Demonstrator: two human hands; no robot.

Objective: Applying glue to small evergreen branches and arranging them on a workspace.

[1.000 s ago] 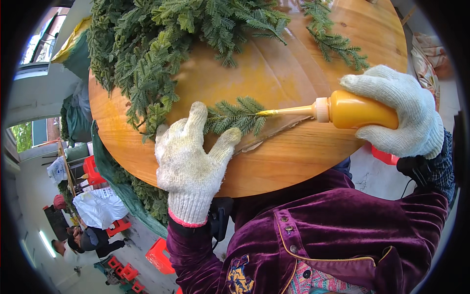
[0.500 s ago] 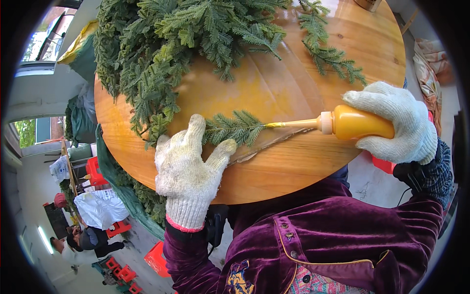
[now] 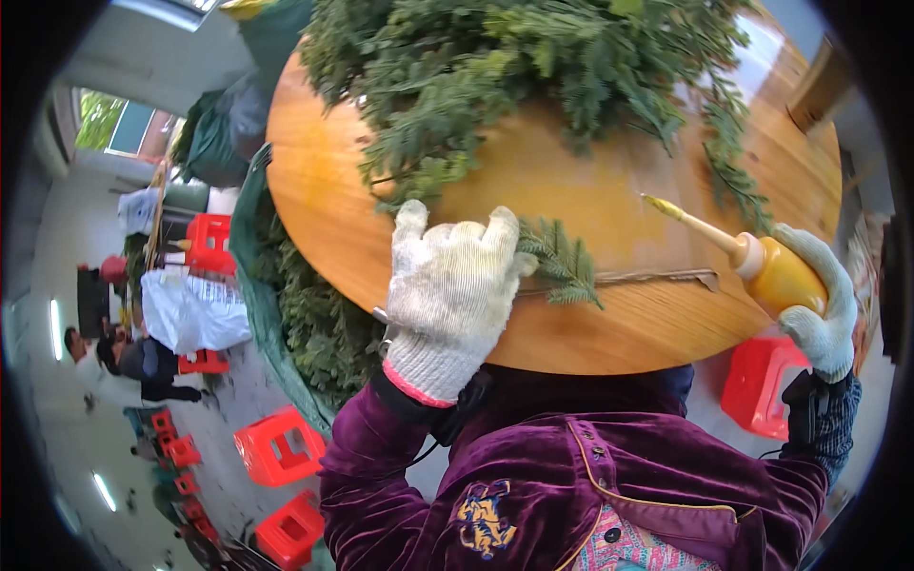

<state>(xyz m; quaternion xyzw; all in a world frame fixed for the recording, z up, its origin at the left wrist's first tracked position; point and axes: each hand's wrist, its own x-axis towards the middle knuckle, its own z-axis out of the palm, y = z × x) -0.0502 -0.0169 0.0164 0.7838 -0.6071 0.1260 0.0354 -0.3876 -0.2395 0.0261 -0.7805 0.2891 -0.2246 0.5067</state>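
Note:
My left hand [image 3: 452,285], in a worn white knitted glove with a pink cuff edge, has its fingers curled over the near part of the table. A short green fir sprig [image 3: 566,265] sticks out to the right from beside the thumb, and its other end is hidden by the glove. A small thin pale piece shows at the hand's left side. My right hand [image 3: 826,295], also gloved, grips a yellow squeeze bottle [image 3: 785,276] at the table's right edge. Its long nozzle points up and left, apart from the sprig, with yellow stuff on the tip.
A big heap of fir branches [image 3: 533,57] covers the far part of the round wooden table [image 3: 314,205]. One branch [image 3: 731,157] trails down the right. A green sack of greenery [image 3: 319,314] stands left. Red stools [image 3: 281,447] stand on the floor; a person [image 3: 143,362] is farther off.
My right hand has drawn the bottle away from the sprig, to the right and down, and its nozzle now tilts upward. The left hand's fingers have curled in. The whole view has shifted.

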